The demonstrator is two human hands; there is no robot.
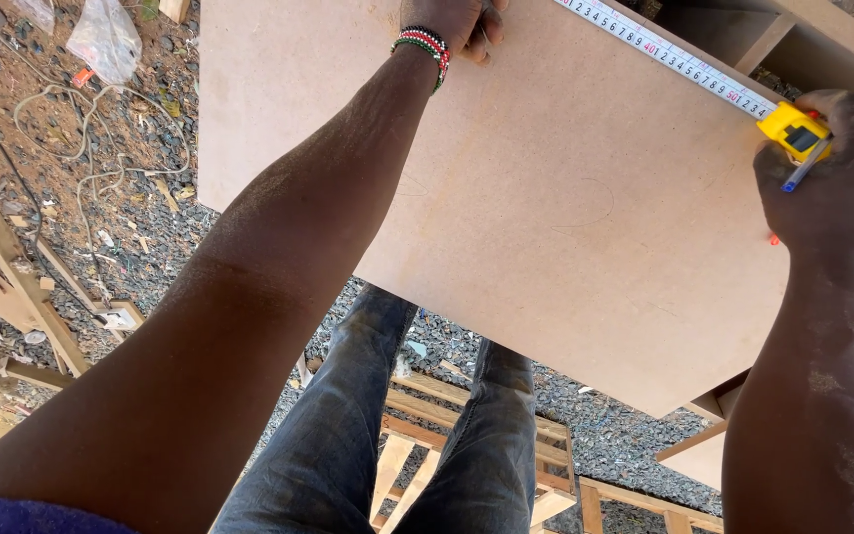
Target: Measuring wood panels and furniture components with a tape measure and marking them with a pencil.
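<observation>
A large tan fibreboard sheet [506, 188] lies tilted in front of me. My left hand [457, 22], with a beaded wristband, presses on the board at the top edge of the view, where the white tape blade [664, 49] runs out. The blade stretches across the board's upper right to the yellow tape measure case [793, 129]. My right hand [832, 168] grips that case together with a blue pen [811, 158] at the board's right side.
Gravel ground with wood scraps, loose cord and plastic bags [106, 40] lies to the left. A wooden frame [467, 455] stands below, behind my legs in dark jeans [368, 435]. More boards and a wooden cabinet [793, 40] sit at the right.
</observation>
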